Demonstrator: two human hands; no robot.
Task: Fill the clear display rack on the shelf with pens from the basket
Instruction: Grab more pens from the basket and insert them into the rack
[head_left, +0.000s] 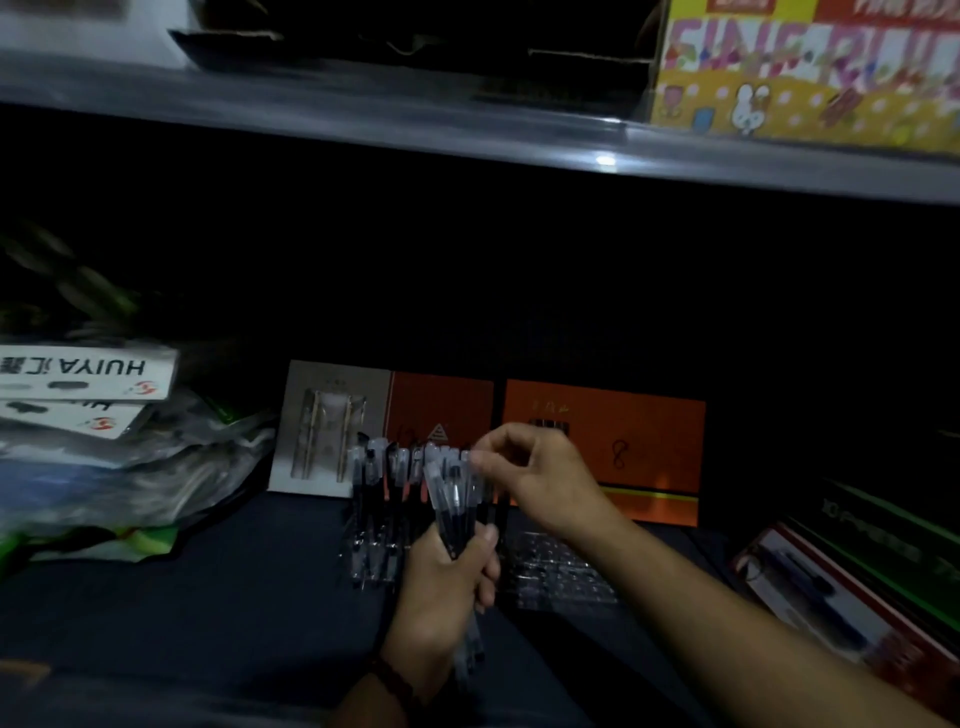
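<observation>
Head view: the clear display rack (563, 569) stood on the dark lower shelf (208, 597), in front of an orange box (639, 441) and a grey-and-orange box (332, 415). Its left part held a row of standing pens (376, 483), upright, with clear caps on top and dark barrels. Its right part showed only as clear cells in the dim light.

The left hand (441, 587), a beaded bracelet (392, 680) at its wrist, was closed in a fist round a bundle of pens (454, 512), held upright just before the rack's middle. The right hand (537, 478) hovered above the bundle, its thumb and forefinger pinched on the capped end of a single pen (467, 458) and its other fingers curled. Blur hid whether that pen belonged to the bundle or to the row.

The bundled pens had clear bodies and dark cores. White HUIYA packets (78, 374) lay stacked at the left, red and green boxes (857, 587) at the right, and a colourful carton (810, 67) sat on the upper shelf (415, 111).
</observation>
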